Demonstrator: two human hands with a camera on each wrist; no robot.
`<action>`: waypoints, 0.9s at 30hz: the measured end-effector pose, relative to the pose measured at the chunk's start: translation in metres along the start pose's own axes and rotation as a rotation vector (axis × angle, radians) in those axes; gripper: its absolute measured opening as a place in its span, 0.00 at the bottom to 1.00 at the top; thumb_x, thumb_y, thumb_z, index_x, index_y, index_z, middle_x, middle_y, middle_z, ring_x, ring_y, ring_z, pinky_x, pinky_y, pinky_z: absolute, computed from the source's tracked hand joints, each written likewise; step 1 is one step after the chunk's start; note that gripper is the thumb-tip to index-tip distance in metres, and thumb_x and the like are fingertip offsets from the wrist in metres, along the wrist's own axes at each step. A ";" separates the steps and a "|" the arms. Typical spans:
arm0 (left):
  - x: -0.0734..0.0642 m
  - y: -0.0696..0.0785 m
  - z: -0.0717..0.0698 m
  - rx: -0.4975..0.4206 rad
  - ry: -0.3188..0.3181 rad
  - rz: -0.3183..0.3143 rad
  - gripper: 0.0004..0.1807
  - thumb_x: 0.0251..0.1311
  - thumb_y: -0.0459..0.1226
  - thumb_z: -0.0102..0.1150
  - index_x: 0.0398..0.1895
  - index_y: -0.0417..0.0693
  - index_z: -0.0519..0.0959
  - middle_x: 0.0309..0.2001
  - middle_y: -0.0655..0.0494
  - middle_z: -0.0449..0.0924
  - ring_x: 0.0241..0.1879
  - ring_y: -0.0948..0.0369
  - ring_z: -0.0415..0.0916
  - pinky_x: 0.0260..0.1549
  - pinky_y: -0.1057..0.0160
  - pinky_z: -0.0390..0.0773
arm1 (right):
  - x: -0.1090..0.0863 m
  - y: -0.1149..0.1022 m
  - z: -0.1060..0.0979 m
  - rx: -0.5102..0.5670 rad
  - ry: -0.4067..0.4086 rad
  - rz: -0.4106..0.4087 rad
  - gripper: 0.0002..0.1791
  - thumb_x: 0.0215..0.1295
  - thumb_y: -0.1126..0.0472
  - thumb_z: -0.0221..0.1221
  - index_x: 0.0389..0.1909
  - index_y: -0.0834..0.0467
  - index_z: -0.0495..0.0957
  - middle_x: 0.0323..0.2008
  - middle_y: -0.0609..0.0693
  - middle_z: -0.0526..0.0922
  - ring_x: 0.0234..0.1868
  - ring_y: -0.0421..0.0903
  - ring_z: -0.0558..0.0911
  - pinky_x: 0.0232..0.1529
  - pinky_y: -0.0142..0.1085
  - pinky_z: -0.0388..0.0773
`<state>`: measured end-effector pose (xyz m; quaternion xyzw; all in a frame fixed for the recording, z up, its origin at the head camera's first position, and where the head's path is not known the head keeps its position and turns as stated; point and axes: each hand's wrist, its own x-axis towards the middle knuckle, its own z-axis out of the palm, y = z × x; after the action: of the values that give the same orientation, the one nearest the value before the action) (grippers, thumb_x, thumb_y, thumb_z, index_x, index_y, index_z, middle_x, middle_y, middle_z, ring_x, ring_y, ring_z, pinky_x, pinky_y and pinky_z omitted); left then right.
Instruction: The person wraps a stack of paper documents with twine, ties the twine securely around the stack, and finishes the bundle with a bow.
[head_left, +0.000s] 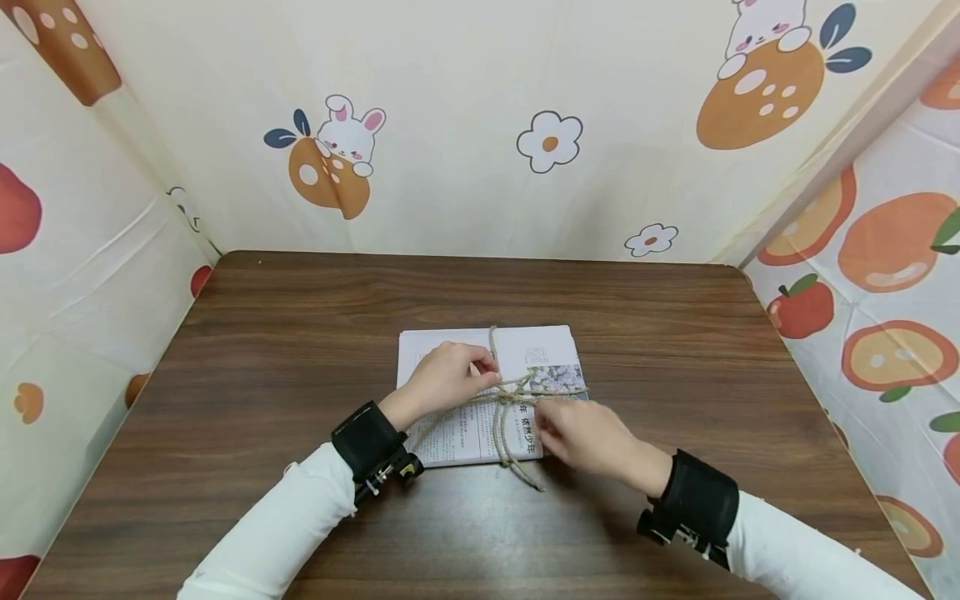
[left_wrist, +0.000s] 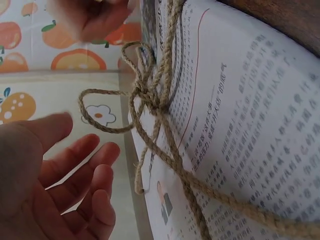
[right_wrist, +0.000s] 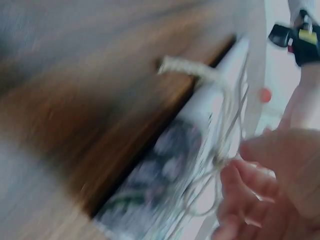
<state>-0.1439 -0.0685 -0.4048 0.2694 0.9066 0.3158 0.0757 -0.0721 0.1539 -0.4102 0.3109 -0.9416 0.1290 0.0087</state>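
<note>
A stack of folded newspapers [head_left: 468,433] lies on the table, bound crosswise with twine [head_left: 501,433]. At the crossing, the left wrist view shows a knot [left_wrist: 147,100] with loops standing out from it and a short loose end. My left hand [head_left: 446,375] hovers just over the stack's left part, thumb and fingers spread apart beside a twine loop [left_wrist: 102,92], gripping nothing. On the other side of the knot, my right hand [head_left: 581,433] is over the stack's right edge, its fingers loosely bent, with no twine visible in them. The right wrist view is blurred.
The brown wooden table [head_left: 300,333] extends around the stack. Behind it stands a cream wall covering [head_left: 450,108] printed with rabbits and flowers; a fruit-patterned sheet [head_left: 900,317] hangs on the right. Twine ends [head_left: 528,479] reach past the stack's front edge. Each wrist wears a black camera band.
</note>
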 end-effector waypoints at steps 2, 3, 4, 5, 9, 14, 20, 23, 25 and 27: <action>-0.001 -0.001 0.001 0.013 -0.021 -0.006 0.08 0.53 0.44 0.63 0.36 0.55 0.82 0.31 0.65 0.81 0.26 0.69 0.72 0.28 0.66 0.70 | 0.003 0.008 0.000 -0.003 0.055 0.058 0.07 0.52 0.62 0.62 0.30 0.54 0.73 0.21 0.40 0.72 0.20 0.35 0.70 0.19 0.28 0.66; -0.002 -0.002 0.001 0.023 -0.031 -0.008 0.09 0.52 0.43 0.64 0.37 0.54 0.83 0.32 0.64 0.81 0.26 0.68 0.72 0.28 0.65 0.70 | 0.003 0.012 0.001 -0.008 0.069 0.080 0.07 0.52 0.63 0.62 0.32 0.55 0.74 0.21 0.41 0.72 0.20 0.35 0.70 0.19 0.28 0.66; -0.002 -0.002 0.002 0.031 -0.040 -0.011 0.10 0.51 0.42 0.64 0.38 0.53 0.83 0.32 0.63 0.81 0.26 0.68 0.72 0.29 0.65 0.70 | 0.004 0.015 0.001 -0.010 0.069 0.103 0.08 0.53 0.63 0.62 0.34 0.56 0.74 0.21 0.41 0.72 0.21 0.35 0.70 0.20 0.28 0.66; -0.002 -0.003 0.004 0.036 -0.049 -0.014 0.12 0.51 0.42 0.64 0.39 0.52 0.83 0.32 0.62 0.81 0.27 0.68 0.73 0.30 0.65 0.70 | 0.004 0.019 0.001 -0.007 0.063 0.122 0.09 0.53 0.63 0.62 0.35 0.58 0.74 0.22 0.42 0.72 0.21 0.35 0.70 0.20 0.29 0.65; 0.001 -0.006 0.011 0.048 -0.046 -0.013 0.09 0.53 0.38 0.62 0.38 0.51 0.84 0.31 0.62 0.81 0.27 0.67 0.72 0.31 0.65 0.70 | 0.004 0.028 0.003 0.005 0.017 0.157 0.10 0.55 0.62 0.62 0.36 0.59 0.74 0.22 0.43 0.73 0.21 0.36 0.70 0.20 0.29 0.65; 0.003 -0.005 0.016 0.058 -0.018 -0.004 0.06 0.56 0.36 0.59 0.34 0.52 0.85 0.31 0.61 0.82 0.28 0.67 0.74 0.31 0.65 0.71 | 0.005 0.031 0.006 0.015 -0.011 0.133 0.04 0.55 0.65 0.61 0.30 0.57 0.75 0.22 0.45 0.73 0.21 0.36 0.69 0.21 0.29 0.64; 0.003 -0.003 0.018 0.087 0.019 -0.010 0.05 0.58 0.38 0.59 0.29 0.52 0.84 0.28 0.61 0.82 0.26 0.67 0.74 0.30 0.65 0.72 | 0.011 0.034 0.007 0.109 0.036 0.190 0.03 0.58 0.65 0.58 0.28 0.54 0.74 0.21 0.42 0.72 0.20 0.34 0.67 0.21 0.29 0.63; 0.004 -0.004 0.018 0.102 0.033 -0.007 0.06 0.58 0.38 0.58 0.25 0.53 0.82 0.25 0.62 0.80 0.22 0.68 0.71 0.27 0.66 0.70 | 0.018 0.036 0.006 0.198 0.105 0.244 0.03 0.60 0.63 0.56 0.28 0.53 0.74 0.21 0.42 0.74 0.20 0.34 0.69 0.22 0.30 0.66; 0.004 -0.005 0.019 0.113 0.040 -0.007 0.08 0.58 0.38 0.58 0.22 0.53 0.81 0.23 0.63 0.78 0.21 0.68 0.68 0.26 0.66 0.69 | 0.023 0.036 0.004 0.249 0.141 0.263 0.03 0.61 0.63 0.55 0.29 0.53 0.73 0.22 0.42 0.75 0.20 0.35 0.70 0.24 0.31 0.68; 0.004 -0.006 0.019 0.114 0.043 -0.005 0.09 0.58 0.37 0.57 0.21 0.52 0.80 0.21 0.64 0.76 0.20 0.67 0.67 0.25 0.66 0.68 | 0.026 0.036 0.001 0.294 0.153 0.277 0.02 0.62 0.62 0.54 0.30 0.54 0.74 0.22 0.43 0.75 0.21 0.36 0.71 0.25 0.32 0.68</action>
<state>-0.1439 -0.0600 -0.4228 0.2640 0.9253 0.2690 0.0414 -0.1145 0.1659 -0.4176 0.1659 -0.9430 0.2880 0.0171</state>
